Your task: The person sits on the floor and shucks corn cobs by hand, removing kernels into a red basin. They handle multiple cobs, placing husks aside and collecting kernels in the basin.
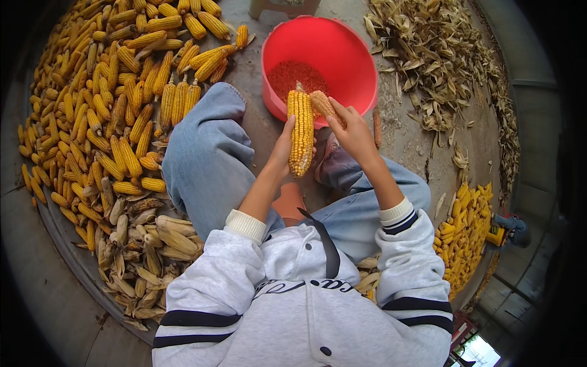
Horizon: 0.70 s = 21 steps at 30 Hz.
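My left hand (283, 144) grips a full ear of dried yellow corn (301, 130), its pointed stalk end up towards the bucket. In my right hand (351, 130) is a bare corncob (326, 106), stripped of kernels and tilted beside the upper part of the ear. Both are over the near rim of a red plastic bucket (348, 50). Loose orange-red kernels (293, 75) cover part of the bucket's bottom; the ear and cob hide some of them.
A large heap of husked corn ears (96, 105) lies on the left, with unhusked ears (146, 257) below it. Dry husks (435, 55) are piled at upper right. Another bare cob (377, 127) lies right of the bucket. More yellow corn (463, 234) spreads at lower right.
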Tool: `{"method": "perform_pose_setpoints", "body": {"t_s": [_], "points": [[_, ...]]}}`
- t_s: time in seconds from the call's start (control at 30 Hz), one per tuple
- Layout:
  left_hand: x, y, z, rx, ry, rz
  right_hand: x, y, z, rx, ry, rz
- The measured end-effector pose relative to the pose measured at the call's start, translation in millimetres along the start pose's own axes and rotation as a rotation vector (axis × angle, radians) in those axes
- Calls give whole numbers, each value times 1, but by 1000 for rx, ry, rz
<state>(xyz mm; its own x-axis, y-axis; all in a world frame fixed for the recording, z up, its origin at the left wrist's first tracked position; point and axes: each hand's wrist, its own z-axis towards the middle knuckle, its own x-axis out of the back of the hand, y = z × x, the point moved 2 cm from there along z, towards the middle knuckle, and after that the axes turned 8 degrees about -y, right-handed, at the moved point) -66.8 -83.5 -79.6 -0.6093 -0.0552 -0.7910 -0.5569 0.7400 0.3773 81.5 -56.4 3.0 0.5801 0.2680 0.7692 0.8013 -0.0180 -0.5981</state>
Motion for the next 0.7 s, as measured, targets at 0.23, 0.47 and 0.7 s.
{"method": "perform_pose_setpoints", "body": {"t_s": [0.23, 0.47, 0.7], "points": [[1, 0, 2, 19, 83, 112, -8, -2, 13, 36, 43, -111], [2, -3, 3, 18, 67, 72, -18, 14, 42, -2, 76, -102], [-4, 2, -2, 21, 97, 101, 7, 11, 18, 9, -8, -55]]}}
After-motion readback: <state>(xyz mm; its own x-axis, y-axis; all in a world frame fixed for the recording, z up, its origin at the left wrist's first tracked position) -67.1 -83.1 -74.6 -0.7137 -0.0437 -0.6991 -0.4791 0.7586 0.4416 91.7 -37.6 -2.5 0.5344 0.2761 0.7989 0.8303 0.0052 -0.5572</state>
